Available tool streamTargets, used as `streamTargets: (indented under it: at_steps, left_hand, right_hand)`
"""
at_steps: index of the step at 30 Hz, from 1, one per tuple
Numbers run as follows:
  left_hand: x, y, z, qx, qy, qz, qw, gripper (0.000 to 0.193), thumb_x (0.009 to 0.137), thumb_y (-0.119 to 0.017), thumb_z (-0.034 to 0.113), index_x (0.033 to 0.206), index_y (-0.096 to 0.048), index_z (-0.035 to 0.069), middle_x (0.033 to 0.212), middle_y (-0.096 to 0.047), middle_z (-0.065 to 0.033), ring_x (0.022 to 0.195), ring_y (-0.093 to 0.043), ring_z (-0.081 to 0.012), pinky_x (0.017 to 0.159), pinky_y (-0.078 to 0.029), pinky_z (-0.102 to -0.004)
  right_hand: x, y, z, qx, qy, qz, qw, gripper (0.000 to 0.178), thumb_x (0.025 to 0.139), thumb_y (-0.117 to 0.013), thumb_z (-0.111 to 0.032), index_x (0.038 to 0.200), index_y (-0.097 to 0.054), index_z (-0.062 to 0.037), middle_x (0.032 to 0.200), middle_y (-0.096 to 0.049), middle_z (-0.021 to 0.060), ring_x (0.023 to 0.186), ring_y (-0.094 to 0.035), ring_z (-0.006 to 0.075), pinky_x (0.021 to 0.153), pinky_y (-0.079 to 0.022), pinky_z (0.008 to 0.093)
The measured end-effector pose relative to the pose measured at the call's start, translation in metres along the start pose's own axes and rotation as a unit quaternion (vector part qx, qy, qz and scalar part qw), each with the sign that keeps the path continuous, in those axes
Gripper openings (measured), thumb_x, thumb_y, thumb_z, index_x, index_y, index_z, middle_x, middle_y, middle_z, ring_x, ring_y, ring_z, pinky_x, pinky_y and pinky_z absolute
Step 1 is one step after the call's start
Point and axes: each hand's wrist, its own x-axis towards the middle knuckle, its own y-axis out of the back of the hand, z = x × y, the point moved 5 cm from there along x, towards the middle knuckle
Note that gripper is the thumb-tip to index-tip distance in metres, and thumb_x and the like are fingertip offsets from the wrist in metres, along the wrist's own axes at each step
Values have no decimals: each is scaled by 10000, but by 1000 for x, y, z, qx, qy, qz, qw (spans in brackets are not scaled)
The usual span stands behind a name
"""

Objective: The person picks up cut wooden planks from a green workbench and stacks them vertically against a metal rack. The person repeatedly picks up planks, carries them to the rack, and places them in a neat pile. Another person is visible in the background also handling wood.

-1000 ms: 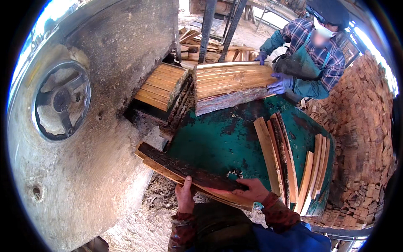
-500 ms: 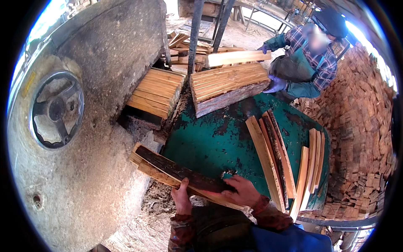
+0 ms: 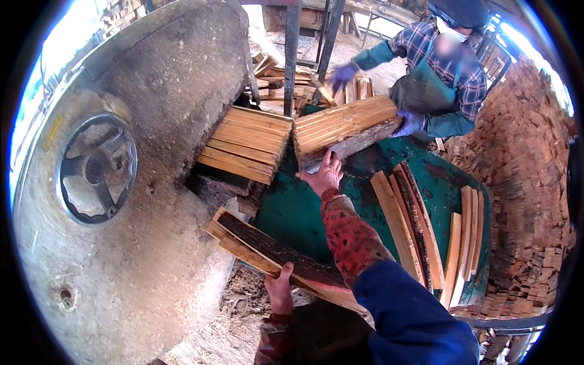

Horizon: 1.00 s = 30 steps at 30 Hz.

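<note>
My left hand is closed round the near edge of a few long wooden slabs, the top one dark with bark. They lie slanted at the near edge of the green table, their right end behind my right sleeve. My right arm stretches forward over the table. With thumb and fingers spread, my right hand is at the bark-covered front side of a stack of sawn boards; whether it presses on it I cannot tell. A co-worker's gloved hand holds that stack's right end.
A second board stack sits left, beside a big dusty machine panel with a handwheel. Loose strips lie on the right of the green table. Dark metal posts rise behind. Cut wood blocks are piled far right.
My right hand has left the bark-edged slabs and moved forward to the board stack. The co-worker's other hand has let go of a loose board and is blurred. My left hand keeps its grip.
</note>
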Motion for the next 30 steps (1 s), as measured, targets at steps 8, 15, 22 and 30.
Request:
streamTargets:
  at_steps: [8,15,22,30]
  left_hand:
    - [5,9,-11,-12,22,-14,1000,592,768,-805,242,1223,-560,-48,1116,-624,-75,971,-572,-196,892,-448,-327]
    - [7,9,-6,-42,2,-23,999,514,793,-782,207,1186,-583,-59,1065,-646,-85,927,-580,-196,874,-456,-331]
    - [12,7,-12,-73,35,-49,995,463,807,-757,176,1190,-572,-6,1054,-646,-68,908,-610,-195,730,-503,-351]
    - [12,6,-12,-68,73,-90,991,610,783,-775,288,1285,-483,99,1160,-581,-59,1035,-588,-247,824,-484,-462]
  right_hand:
    - [-6,-27,22,75,74,86,991,1247,565,-880,-379,1504,-140,-22,1511,-160,289,1392,-185,491,1160,-230,517]
    - [-47,11,95,10,38,87,995,907,617,-760,-146,1407,-345,17,1498,-189,298,1374,-209,495,1160,-242,482]
    - [-96,54,169,-38,-9,81,996,364,668,-650,-42,1028,-635,10,1312,-458,276,1154,-522,426,961,-475,444]
    - [-92,88,212,207,-70,233,948,511,731,-763,-201,1186,-614,-21,1066,-626,177,1010,-633,306,895,-509,375]
